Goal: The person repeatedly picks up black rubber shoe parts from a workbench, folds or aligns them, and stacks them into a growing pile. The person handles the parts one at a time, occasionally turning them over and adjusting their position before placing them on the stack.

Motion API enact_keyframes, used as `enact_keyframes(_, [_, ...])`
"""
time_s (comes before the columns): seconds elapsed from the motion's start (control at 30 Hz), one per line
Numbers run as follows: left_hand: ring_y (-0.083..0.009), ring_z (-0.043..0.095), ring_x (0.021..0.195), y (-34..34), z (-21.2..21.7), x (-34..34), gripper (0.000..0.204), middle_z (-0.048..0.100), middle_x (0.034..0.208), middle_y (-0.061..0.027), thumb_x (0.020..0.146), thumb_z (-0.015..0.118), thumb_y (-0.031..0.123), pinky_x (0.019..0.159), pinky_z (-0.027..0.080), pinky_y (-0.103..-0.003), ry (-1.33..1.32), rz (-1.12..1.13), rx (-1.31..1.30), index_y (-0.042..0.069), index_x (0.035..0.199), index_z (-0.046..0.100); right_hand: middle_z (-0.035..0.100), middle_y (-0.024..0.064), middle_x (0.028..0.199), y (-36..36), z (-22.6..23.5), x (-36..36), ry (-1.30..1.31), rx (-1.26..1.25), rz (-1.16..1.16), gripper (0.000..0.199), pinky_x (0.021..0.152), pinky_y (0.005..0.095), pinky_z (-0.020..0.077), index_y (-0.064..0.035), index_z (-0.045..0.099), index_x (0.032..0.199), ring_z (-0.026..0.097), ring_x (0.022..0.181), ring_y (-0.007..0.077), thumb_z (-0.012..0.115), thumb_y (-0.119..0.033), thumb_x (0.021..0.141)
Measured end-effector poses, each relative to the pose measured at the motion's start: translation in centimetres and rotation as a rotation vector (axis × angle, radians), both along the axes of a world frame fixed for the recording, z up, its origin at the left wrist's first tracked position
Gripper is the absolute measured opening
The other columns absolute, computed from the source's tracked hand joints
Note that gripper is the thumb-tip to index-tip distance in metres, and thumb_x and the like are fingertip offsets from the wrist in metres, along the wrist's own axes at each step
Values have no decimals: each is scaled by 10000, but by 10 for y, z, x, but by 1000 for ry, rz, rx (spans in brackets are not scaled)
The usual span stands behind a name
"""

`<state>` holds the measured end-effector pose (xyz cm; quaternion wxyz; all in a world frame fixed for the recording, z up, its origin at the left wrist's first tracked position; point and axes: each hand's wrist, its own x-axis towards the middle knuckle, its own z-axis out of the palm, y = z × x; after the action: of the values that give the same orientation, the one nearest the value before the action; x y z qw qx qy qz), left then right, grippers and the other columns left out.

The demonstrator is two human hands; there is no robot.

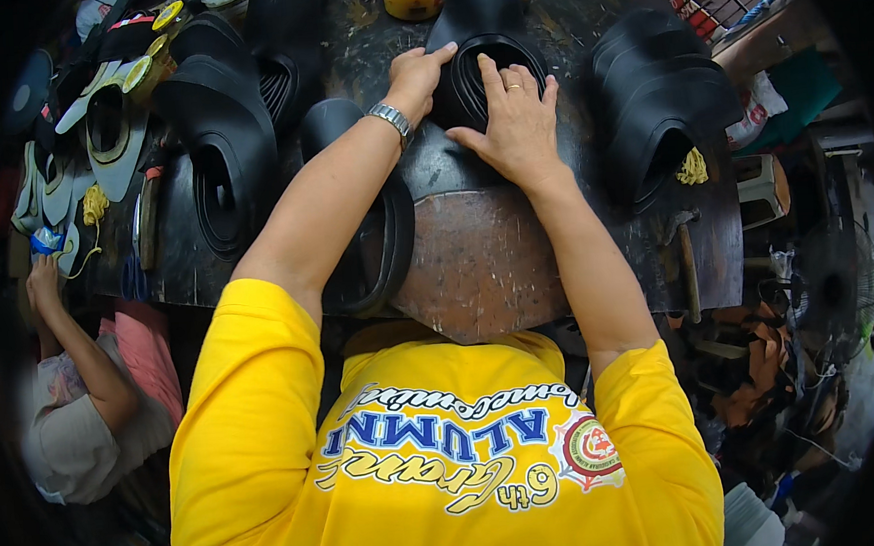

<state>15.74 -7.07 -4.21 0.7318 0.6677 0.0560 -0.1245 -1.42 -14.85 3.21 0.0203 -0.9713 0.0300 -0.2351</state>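
Both hands are pressing on a black rubber sandal upper (476, 73) at the worn dark workbench (475, 251): left hand (415, 76) curled over its edge, right hand (516, 121) spread flat. Stacks of similar black uppers (660, 103) are lying alongside, apparently many pieces awaiting work.

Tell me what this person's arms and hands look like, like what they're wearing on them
Both forearms are bare below short, bright yellow T-shirt sleeves. The left hand has a silver metal-link wristwatch at its wrist. The right hand wears a thin gold-coloured ring on one finger. No gloves.
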Motion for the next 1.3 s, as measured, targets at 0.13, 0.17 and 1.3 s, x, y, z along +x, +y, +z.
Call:
enact_keyframes(0.13, [-297,573,1164,3,25,-7,613,575,1253,-180,894,750,388,986,479,-380,-233,-101,362,-24,1302,553,650,164,1150,-2,-6,8,-39,-39,27,750,1085,564,372,-39,576,1304,564,1198,339,849,-435,728])
enact_keyframes(0.17, [-333,522,1238,0,29,-14,655,527,1308,-203,896,738,412,1040,444,-397,-438,-44,494,-16,1341,519,653,162,1122,-5,-8,8,-47,1,74,731,1068,538,387,-35,588,1286,573,1164,338,855,-416,722])
enact_keyframes(1.3, [-283,525,1305,233,54,-214,469,521,1420,-199,926,724,200,1079,413,-368,-604,-18,439,47,1349,592,711,259,985,112,23,-38,376,396,213,458,822,497,543,26,667,1139,697,923,423,698,-314,834])
